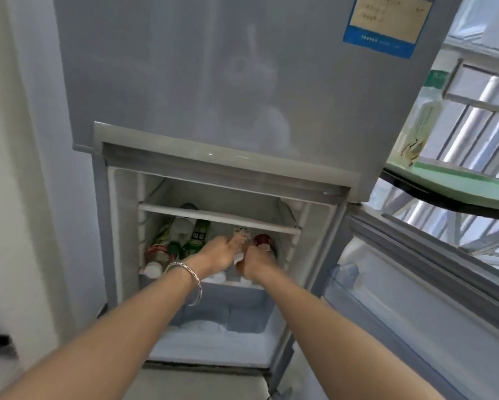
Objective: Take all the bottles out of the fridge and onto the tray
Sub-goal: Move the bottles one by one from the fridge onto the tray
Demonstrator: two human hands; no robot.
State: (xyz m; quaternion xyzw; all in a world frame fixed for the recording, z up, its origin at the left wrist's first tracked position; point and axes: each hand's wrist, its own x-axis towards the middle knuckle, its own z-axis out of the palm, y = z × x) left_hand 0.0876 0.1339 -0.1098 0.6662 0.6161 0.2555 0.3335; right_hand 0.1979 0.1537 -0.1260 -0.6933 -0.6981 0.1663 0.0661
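The grey fridge [78, 226] has its lower compartment open. Several bottles lie on its middle shelf: a green-labelled group [184, 235] at the left and a white-capped bottle [153, 268] at the front left. My left hand [218, 254] reaches in and closes on a tan bottle [240, 236] in the middle. Just right of it, my right hand [255, 261] wraps a dark red bottle [262, 241]. A silver bangle sits on my left wrist. No tray is in view.
The fridge door [415, 284] hangs open to the right, with a clear bin [343, 269] on its inner side. A white shelf bar [213, 216] crosses above the bottles. Frost lies in the bottom drawer [213, 330]. A green ledge [458, 180] carries a pale bottle [421, 122] at right.
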